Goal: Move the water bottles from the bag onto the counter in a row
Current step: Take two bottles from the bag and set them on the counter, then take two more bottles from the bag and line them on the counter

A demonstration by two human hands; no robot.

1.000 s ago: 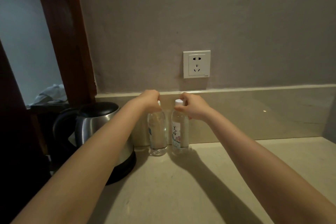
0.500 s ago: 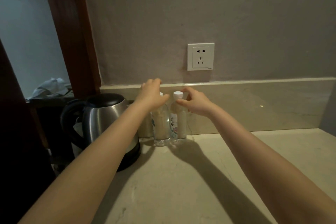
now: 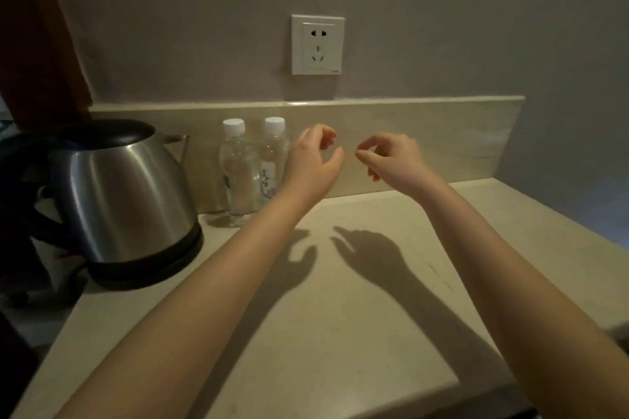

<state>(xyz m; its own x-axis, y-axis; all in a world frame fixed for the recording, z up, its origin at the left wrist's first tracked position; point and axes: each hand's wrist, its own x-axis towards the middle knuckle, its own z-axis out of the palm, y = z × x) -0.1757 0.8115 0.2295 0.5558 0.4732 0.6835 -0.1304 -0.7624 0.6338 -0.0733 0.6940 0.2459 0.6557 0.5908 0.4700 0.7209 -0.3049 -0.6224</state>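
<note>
now left hand point(image 3: 315, 161) and right hand point(image 3: 394, 160) hang loosely curled, empty; a careless left swing may topple the clear white-capped plastic bottles point(image 3: 238, 175).

Location type: kitchen-style counter area in a home or guest room. Indicators: pale stone counter point(image 3: 357, 316) with low backsplash point(image 3: 425, 146), steel electric kettle point(image 3: 126, 197), wall socket point(image 3: 317, 44).

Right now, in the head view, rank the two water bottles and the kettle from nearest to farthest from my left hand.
1. Right bottle: just left of the left hand, its lower part hidden behind the wrist.
2. Left bottle: next along, standing beside the first.
3. Kettle: farthest, at the far left.
</note>
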